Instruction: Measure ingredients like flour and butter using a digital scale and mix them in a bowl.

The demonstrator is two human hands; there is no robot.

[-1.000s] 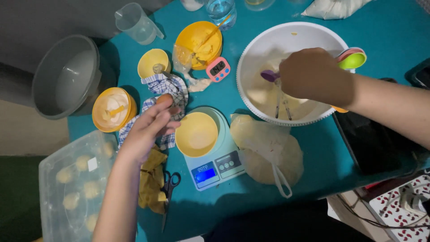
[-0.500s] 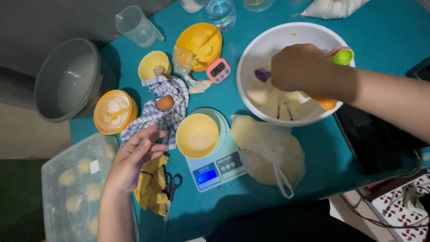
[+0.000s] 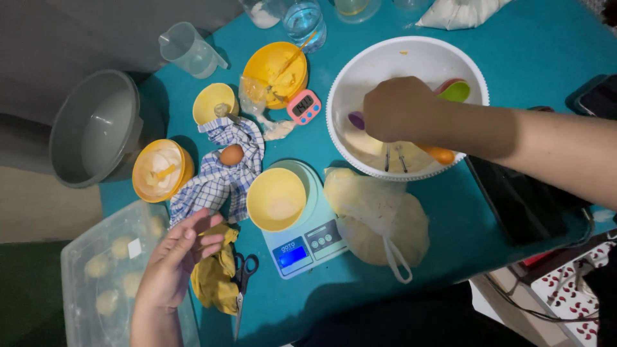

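4 yellow bowls (image 3: pixel 276 198), 1 egg (image 3: pixel 231 155), 1 scissors (image 3: pixel 243 283), approx.

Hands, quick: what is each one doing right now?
Left hand: open, holding nothing, above the checked cloth.
Right hand: closed on a whisk in the white bowl.

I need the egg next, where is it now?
In the head view, the egg lies on the checked cloth left of centre, between the orange bowl and the scale.

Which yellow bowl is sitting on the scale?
The empty pale yellow bowl on the kitchen scale. The other yellow bowls rest on the teal table.
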